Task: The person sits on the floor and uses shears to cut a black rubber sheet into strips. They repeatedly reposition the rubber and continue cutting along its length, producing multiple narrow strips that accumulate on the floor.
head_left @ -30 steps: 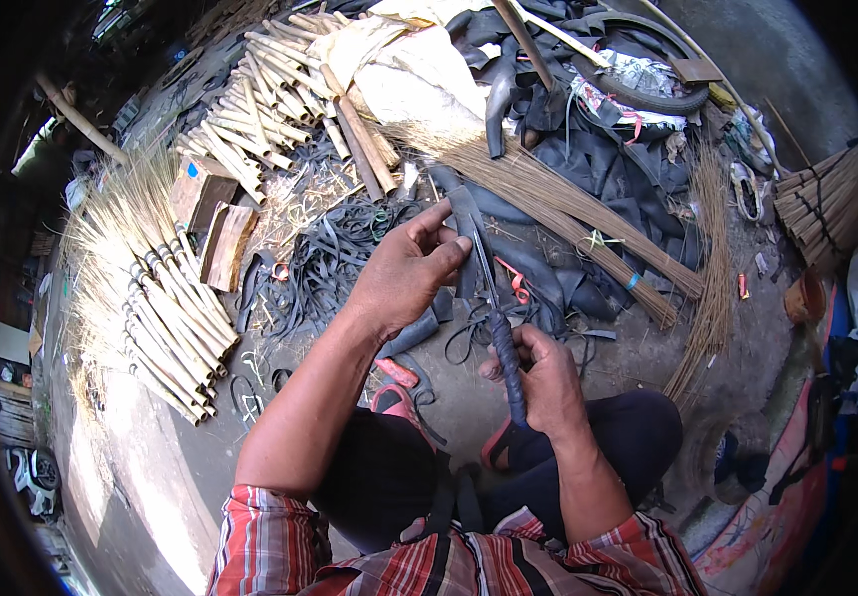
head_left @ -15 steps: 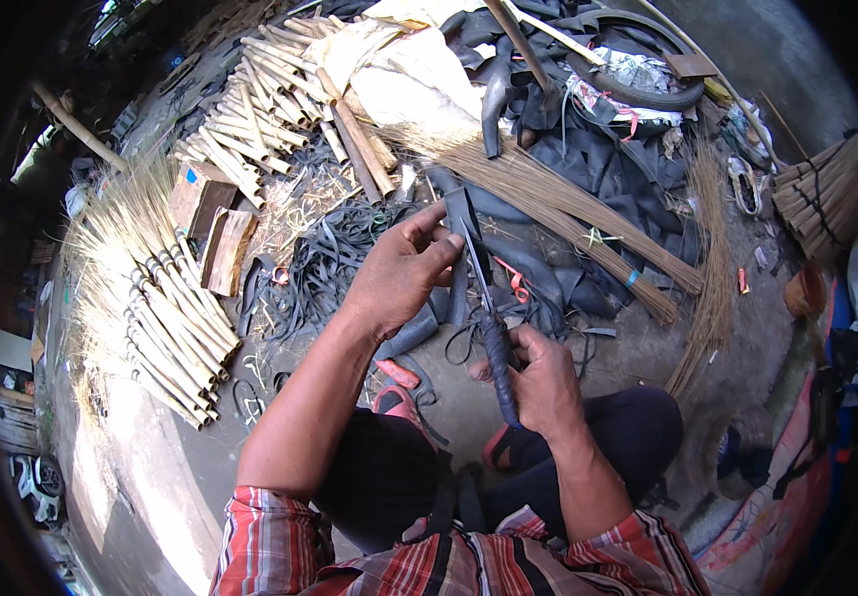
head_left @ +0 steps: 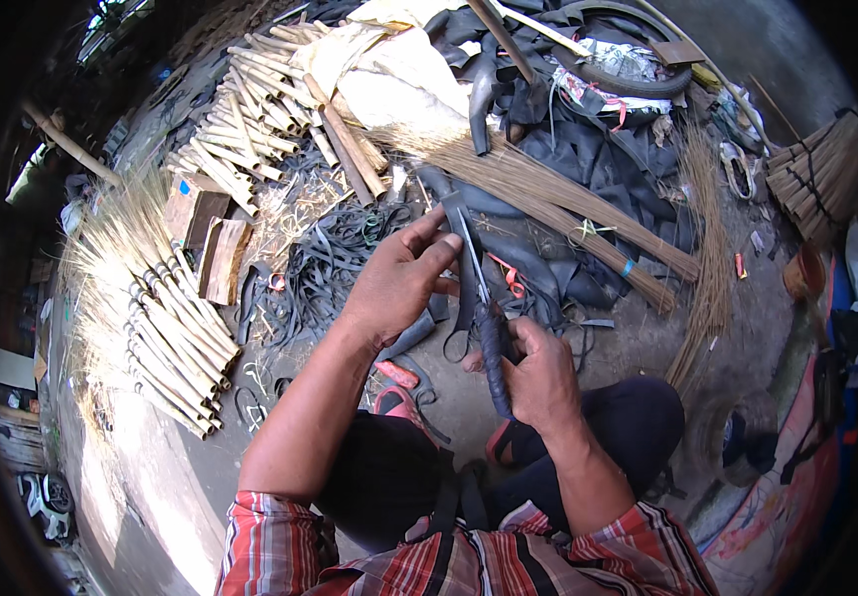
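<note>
In front of my knees, my left hand [head_left: 389, 283] pinches a black rubber strip [head_left: 467, 303] near its upper end, between thumb and fingers. The strip's lower part hangs down left of the scissors. My right hand [head_left: 540, 372] is closed around the dark wrapped handle of the scissors [head_left: 495, 363]. Their blades point up and away from me, against the strip beside my left thumb. Whether the blades are parted is hard to make out. Beyond my left hand lies a tangled heap of black rubber strips [head_left: 335, 253].
Bundled grass brooms with pale handles [head_left: 176, 338] lie at left. Cut bamboo tubes [head_left: 240, 124] are piled behind, near a wooden block [head_left: 222, 260]. Long straw bundles [head_left: 568, 223] cross black rubber sheets [head_left: 598, 169]. A tyre [head_left: 638, 84] lies at far right.
The scissors and right hand have shifted slightly up and left. More of the rubber strip now shows hanging left of the blades. My left hand keeps its pinch.
</note>
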`<state>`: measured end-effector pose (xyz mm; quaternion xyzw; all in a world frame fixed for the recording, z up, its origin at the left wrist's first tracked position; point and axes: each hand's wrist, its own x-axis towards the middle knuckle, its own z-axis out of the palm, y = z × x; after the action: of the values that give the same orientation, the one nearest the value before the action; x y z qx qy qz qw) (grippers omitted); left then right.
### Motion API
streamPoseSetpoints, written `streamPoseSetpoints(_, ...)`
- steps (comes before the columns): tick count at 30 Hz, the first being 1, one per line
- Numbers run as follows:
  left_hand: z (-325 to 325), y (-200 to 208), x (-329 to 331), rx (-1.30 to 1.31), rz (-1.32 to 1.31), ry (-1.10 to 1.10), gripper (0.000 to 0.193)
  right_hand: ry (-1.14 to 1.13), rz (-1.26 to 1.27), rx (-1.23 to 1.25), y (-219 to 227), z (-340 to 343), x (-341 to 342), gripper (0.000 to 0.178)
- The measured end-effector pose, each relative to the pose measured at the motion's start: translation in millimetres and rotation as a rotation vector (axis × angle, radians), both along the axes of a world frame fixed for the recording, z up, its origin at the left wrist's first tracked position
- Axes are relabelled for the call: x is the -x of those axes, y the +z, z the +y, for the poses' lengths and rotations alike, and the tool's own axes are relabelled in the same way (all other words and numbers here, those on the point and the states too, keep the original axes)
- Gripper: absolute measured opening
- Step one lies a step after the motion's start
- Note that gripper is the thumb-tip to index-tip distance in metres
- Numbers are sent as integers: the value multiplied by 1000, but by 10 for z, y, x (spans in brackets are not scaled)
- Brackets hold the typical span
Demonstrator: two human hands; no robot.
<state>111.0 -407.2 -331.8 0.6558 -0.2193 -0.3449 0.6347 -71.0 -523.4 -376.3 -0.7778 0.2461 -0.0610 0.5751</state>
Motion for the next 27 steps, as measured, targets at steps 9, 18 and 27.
streamPoseSetpoints(9,32,-56,32,9,-30,-66,69,-51,-250,428,17,35,-67,61)
streamPoseSetpoints(18,25,-25,51,-28,-49,-74,63,-38,-95,160,70,7,-14,49)
streamPoseSetpoints(27,62,9,5,39,-1,49,61,-15,-259,418,37,61,-71,64)
